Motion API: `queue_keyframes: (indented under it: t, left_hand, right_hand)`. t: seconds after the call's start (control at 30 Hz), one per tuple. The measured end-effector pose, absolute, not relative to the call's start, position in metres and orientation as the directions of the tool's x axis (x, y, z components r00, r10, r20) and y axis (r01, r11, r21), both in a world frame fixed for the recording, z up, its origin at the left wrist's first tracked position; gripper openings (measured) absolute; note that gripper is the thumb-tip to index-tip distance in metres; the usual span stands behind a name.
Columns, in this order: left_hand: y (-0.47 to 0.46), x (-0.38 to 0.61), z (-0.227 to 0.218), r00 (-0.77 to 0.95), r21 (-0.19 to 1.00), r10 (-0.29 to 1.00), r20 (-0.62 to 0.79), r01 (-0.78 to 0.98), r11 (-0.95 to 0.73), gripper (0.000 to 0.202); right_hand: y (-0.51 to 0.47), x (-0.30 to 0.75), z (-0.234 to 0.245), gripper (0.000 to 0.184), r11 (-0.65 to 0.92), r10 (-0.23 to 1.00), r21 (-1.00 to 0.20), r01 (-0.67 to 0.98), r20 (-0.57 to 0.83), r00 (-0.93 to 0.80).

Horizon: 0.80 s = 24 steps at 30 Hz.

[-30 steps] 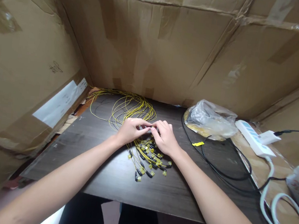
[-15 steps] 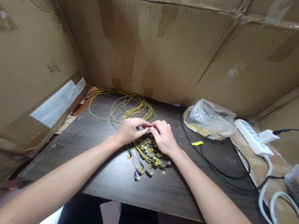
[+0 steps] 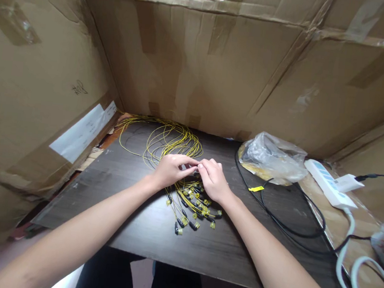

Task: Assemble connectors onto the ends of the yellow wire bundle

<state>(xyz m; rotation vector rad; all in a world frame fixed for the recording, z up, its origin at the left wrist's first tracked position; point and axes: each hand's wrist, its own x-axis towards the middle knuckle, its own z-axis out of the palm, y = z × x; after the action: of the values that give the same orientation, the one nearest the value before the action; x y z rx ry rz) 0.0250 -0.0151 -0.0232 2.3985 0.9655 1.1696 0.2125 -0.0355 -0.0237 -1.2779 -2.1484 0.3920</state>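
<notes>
My left hand and my right hand meet fingertip to fingertip over a bundle of thin yellow cables. Both hands are closed in a pinch, and whatever lies between the fingertips is too small and covered to make out. Below the hands, several cable ends with black sleeves and clear yellow connector pieces lie spread on the dark wooden table. The cables loop away behind my left hand toward the back left. Part of the bundle is hidden under my hands.
On the right lie a clear plastic bag, a black cable with a yellow tag, and a white power strip with a plugged-in adapter and white cord. Cardboard walls enclose the table's back and sides.
The camera view has shifted slightly, so everything sits a little more to the right. My right fingers have closed in a bit at the fingertips; the cables lie as before.
</notes>
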Motion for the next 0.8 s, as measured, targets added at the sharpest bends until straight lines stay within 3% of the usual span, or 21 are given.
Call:
queue_keyframes:
  t: [0.27,0.47,0.8]
  left_hand:
    - [-0.0171,0.0269,-0.0224,0.406,0.596,0.732,0.547,0.426,-0.681,0.012]
    - [-0.0151,0.0243,-0.0218,0.434,0.531,0.702,0.565,0.460,-0.712,0.014]
    - [-0.0151,0.0233,-0.0227,0.460,0.389,0.636,0.619,0.524,-0.758,0.013]
  right_hand:
    - [-0.0372,0.2131,-0.0223,0.027,0.493,0.870,-0.547,0.676,0.310,-0.384]
    - [-0.0368,0.2136,-0.0227,0.023,0.492,0.870,-0.527,0.693,0.300,-0.390]
    - [-0.0370,0.2141,-0.0269,0.030,0.525,0.851,-0.503,0.687,0.327,-0.410]
